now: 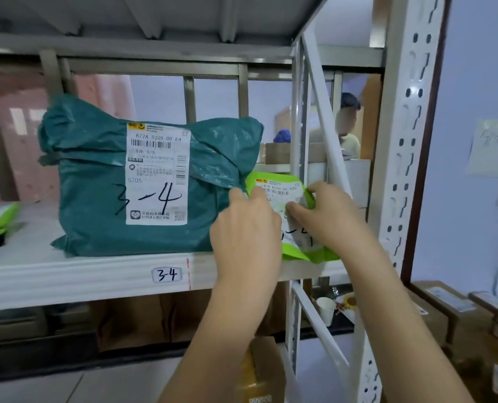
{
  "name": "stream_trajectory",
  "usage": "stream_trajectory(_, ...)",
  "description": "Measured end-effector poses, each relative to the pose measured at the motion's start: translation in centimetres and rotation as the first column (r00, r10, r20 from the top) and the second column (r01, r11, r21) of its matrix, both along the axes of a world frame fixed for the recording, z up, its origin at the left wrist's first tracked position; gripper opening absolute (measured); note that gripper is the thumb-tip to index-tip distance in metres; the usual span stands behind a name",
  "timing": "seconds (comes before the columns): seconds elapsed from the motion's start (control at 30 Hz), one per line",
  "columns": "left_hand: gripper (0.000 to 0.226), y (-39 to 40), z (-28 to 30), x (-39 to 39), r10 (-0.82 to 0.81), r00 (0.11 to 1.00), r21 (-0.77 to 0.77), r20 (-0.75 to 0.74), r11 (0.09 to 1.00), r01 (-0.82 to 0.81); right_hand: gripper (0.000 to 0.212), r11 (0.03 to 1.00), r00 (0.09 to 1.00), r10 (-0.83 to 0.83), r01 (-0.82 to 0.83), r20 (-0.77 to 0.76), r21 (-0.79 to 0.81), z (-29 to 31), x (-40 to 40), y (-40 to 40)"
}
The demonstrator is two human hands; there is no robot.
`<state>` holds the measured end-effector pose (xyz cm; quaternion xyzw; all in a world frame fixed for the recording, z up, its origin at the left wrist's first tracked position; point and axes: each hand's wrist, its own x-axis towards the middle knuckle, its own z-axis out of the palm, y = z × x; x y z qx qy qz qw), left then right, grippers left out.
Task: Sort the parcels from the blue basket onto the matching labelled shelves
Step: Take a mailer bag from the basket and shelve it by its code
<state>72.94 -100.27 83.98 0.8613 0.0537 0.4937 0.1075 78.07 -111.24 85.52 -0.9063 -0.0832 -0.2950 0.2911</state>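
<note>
Small green parcel stood upright on the shelf, touching the right side of the teal parcel, above and right of the "3-4" tag. Left hand braced its left edge, fingers curled on it; right hand pinched its right edge. Probably steadying it label-outward so its handwritten number stayed readable.

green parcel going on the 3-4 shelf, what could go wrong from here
The green parcel stands at the shelf front edge, so it may tip off once both hands let go. It also leans by the teal parcel, which could shift. Its handwritten number is partly hidden, so the match is unconfirmed.
</note>
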Motion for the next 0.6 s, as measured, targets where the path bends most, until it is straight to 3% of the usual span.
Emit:
stream_trajectory(0.13, 0.033, -0.6, -0.1, 2.1, 0.093, 0.995, 0.098, -0.021, 0.991, -0.090, 0.035, 0.981, 0.992, -0.122, 0.118, -0.021, -0.154, -0.2, 1.2, 0.5)
stream_trajectory(0.2, 0.032, -1.0, -0.3, 2.3, 0.079, 0.991, 0.124, -0.107, 0.990, -0.066, 0.035, 0.967, 0.989, -0.146, 0.134, -0.039, -0.216, -0.5, 1.8, 0.6)
stream_trajectory(0.27, 0.026, -1.2, -0.5, 2.2, 0.080, 0.988, 0.173, -0.131, 0.983, -0.057, 0.041, 0.976, 0.995, -0.096, 0.087, -0.038, -0.201, -0.9, 1.8, 0.1)
stream_trajectory(0.37, 0.008, -0.4, -1.9, 1.4, -0.084, 0.995, 0.274, 0.044, 0.959, 0.069, 0.044, 0.995, 0.986, 0.099, -0.095, 0.133, -0.035, -1.6, -1.2, -1.7)
stream_trajectory(0.4, 0.014, -0.2, -2.7, 1.0, -0.154, 0.985, 0.309, 0.075, 0.943, 0.124, 0.045, 0.986, 0.970, 0.163, -0.156, 0.183, -0.053, -2.0, -2.7, -2.3)
stream_trajectory(0.47, 0.035, -0.2, -4.0, 0.4, -0.223, 0.975, 0.375, 0.001, 0.904, 0.206, 0.048, 0.957, 0.959, 0.233, -0.196, 0.159, -0.215, -3.2, -4.9, -2.8)
stream_trajectory(0.53, 0.044, -0.4, -5.0, 0.5, -0.176, 0.982, 0.433, -0.075, 0.881, 0.191, 0.059, 0.915, 0.962, 0.253, -0.205, 0.099, -0.348, -4.6, -5.2, -2.6)
stream_trajectory(0.6, 0.045, -0.5, -5.5, 1.1, -0.122, 0.985, 0.447, -0.121, 0.879, 0.164, 0.075, 0.907, 0.970, 0.235, -0.196, 0.061, -0.372, -5.3, -4.5, -2.2)
